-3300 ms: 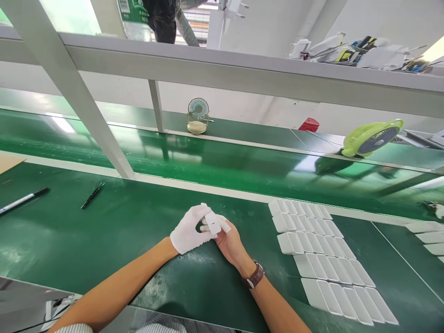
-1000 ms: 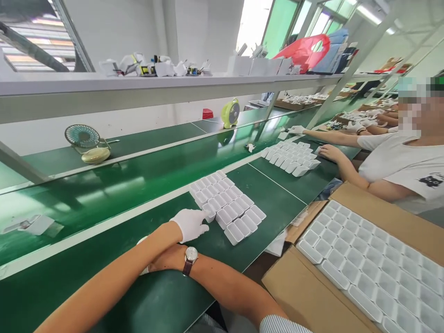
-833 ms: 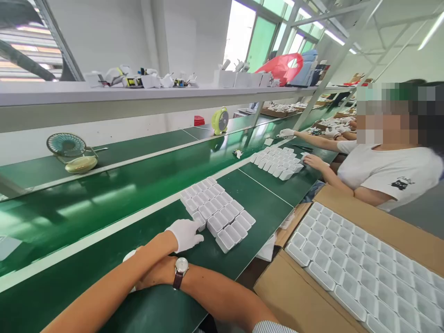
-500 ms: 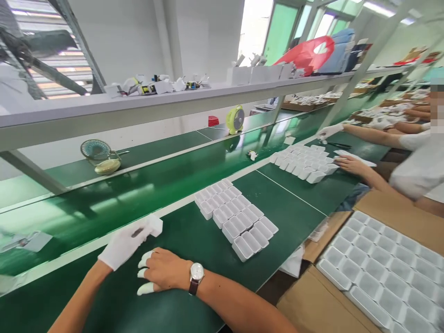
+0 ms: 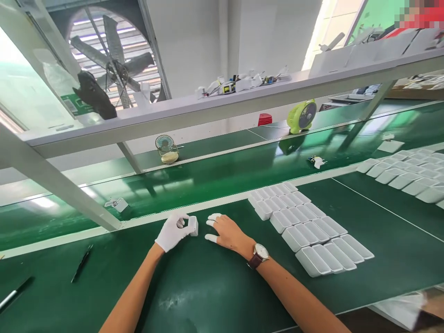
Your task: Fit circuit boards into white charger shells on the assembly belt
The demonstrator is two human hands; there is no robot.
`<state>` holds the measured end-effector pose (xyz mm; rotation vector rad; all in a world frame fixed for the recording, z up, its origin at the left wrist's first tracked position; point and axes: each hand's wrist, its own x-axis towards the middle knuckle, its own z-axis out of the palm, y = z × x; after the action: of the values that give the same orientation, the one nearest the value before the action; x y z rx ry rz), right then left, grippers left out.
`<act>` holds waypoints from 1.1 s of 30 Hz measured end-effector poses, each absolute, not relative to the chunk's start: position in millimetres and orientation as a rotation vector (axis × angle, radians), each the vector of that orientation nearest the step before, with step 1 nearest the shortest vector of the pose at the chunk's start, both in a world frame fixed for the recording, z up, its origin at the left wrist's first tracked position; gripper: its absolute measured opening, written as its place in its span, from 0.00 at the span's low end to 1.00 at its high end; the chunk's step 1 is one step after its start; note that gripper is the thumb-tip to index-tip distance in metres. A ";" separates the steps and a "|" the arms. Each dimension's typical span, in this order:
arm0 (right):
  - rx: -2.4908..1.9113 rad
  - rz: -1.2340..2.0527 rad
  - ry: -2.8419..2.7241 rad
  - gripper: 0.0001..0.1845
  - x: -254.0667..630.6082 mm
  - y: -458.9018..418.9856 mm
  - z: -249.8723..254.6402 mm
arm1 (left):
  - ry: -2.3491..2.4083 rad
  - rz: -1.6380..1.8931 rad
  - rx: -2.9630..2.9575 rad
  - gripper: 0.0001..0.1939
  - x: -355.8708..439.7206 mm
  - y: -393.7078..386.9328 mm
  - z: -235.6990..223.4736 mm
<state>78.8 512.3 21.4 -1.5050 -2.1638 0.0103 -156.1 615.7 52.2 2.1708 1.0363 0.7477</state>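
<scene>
Green worktop (image 5: pixel 215 282), white tubs (image 5: pixel 308 232), perhaps window (image 5: pixel 335 23) beyond

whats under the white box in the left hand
Green tabletop shows beside the white box, held by the gloved left hand; whatever lies directly beneath is covered by the box.

No text reads clearly. Far beyond the left hand (image 5: pixel 175 232) and leftward, the green bottle label (image 5: pixel 73 104) bears pale, blurred print. Far beyond the right hand (image 5: pixel 229 233) and rightward, a dark panel (image 5: pixel 326 107) carries white marks resembling "30". The wristwatch dial (image 5: pixel 261 251) behind that hand is too small to read.
</scene>
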 end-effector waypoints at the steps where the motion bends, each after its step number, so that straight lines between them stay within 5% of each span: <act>1: -1.512 0.014 -2.161 0.23 80.0 513.8 22.8 | 1.070 0.768 2.115 0.22 -155.8 619.9 52.5; 4: -1.533 0.030 -2.161 0.33 79.4 520.4 25.4 | 1.057 0.720 1.982 0.34 -153.3 628.7 47.6; 8: -1.522 0.062 -2.193 0.41 73.0 535.4 22.5 | 0.938 0.645 1.945 0.39 -147.6 628.7 32.6; 20: -1.466 0.028 -2.187 0.18 67.2 542.9 -0.1 | 0.838 0.676 1.986 0.52 -144.8 616.4 11.5; 33: -1.410 -0.059 -2.189 0.15 61.9 538.3 -0.9 | 0.746 0.722 2.120 0.23 -147.5 617.5 17.3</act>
<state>61.9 538.3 -0.9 -1.4099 -2.1888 -0.0593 -147.5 617.5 17.3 2.1204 0.7456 0.7224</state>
